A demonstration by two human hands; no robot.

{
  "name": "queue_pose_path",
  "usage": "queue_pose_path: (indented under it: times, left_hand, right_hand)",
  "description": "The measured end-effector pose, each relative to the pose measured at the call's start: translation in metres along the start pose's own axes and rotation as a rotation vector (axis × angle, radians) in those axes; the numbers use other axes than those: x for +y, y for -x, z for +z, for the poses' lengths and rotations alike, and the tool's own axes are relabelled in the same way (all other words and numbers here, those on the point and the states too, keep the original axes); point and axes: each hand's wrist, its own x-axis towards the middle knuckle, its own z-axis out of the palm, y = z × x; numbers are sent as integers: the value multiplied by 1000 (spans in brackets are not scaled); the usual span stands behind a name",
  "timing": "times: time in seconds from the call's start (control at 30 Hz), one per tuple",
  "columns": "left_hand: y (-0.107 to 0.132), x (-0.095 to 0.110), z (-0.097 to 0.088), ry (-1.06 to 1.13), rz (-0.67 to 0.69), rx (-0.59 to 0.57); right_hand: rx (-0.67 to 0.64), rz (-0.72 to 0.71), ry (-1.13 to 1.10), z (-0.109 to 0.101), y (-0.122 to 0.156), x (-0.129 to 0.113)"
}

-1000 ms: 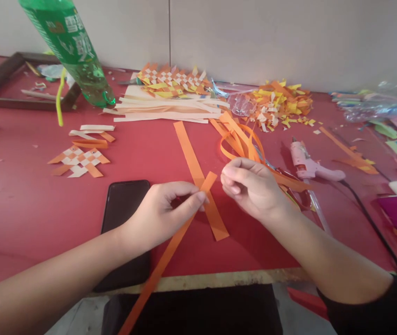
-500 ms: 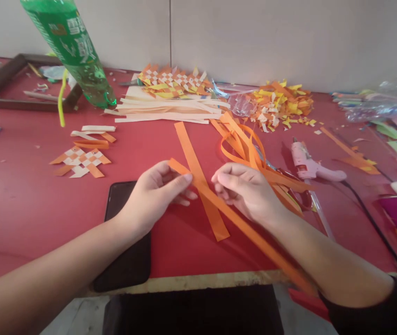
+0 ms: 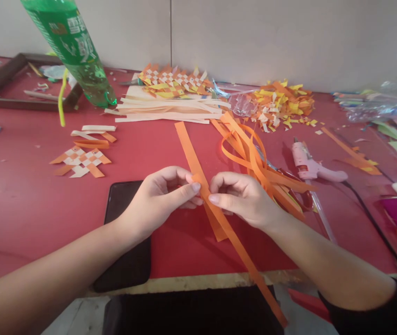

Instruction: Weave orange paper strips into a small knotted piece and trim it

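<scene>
A long orange paper strip (image 3: 240,251) is pinched near its upper end by my left hand (image 3: 170,193), thumb on top. My right hand (image 3: 242,197) grips the same strip at its edge, between thumb and fingers, close beside the left. The strip's lower end hangs down past the table's front edge. Under it, a shorter, wider orange strip (image 3: 188,144) lies slantwise on the red table. Right behind my right hand is a heap of looped orange strips (image 3: 243,144).
A black phone (image 3: 125,260) lies by my left forearm. Woven paper fish (image 3: 82,160) rest at left. A green bottle (image 3: 76,51), white strips (image 3: 167,111) and paper scraps (image 3: 282,102) stand or lie behind. At right is a corded pink glue gun (image 3: 310,163).
My hands have drawn together, the left moving slightly right with the strip. My right fingers have closed on the strip, and its tail has swung down and left over the table edge.
</scene>
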Motion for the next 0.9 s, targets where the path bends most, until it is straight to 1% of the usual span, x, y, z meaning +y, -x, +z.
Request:
queue_pose_path:
  times: [0.1, 0.2, 0.3, 0.43, 0.57, 0.77, 0.9]
  left_hand:
    - [1, 0, 2, -63, -43, -56]
    - [2, -1, 3, -155, -68, -108]
    - [3, -2, 3, -220, -69, -130]
    - [3, -3, 4, -275, -57, -142]
    - [5, -3, 5, -313, -21, -139]
    - [5, -6, 2, -387, 104, -142]
    - [5, -5, 2, -375, 149, -99]
  right_hand:
    - [34, -5, -23, 1, 0, 1]
    - [48, -40, -42, 1, 0, 1]
    - [33, -79, -34, 2, -1, 0]
    - [31, -68, -9, 4, -1, -1]
    - [43, -44, 19, 5, -1, -1]
    - [32, -30, 75, 4, -1, -1]
    - [53, -16, 98, 3, -2, -1]
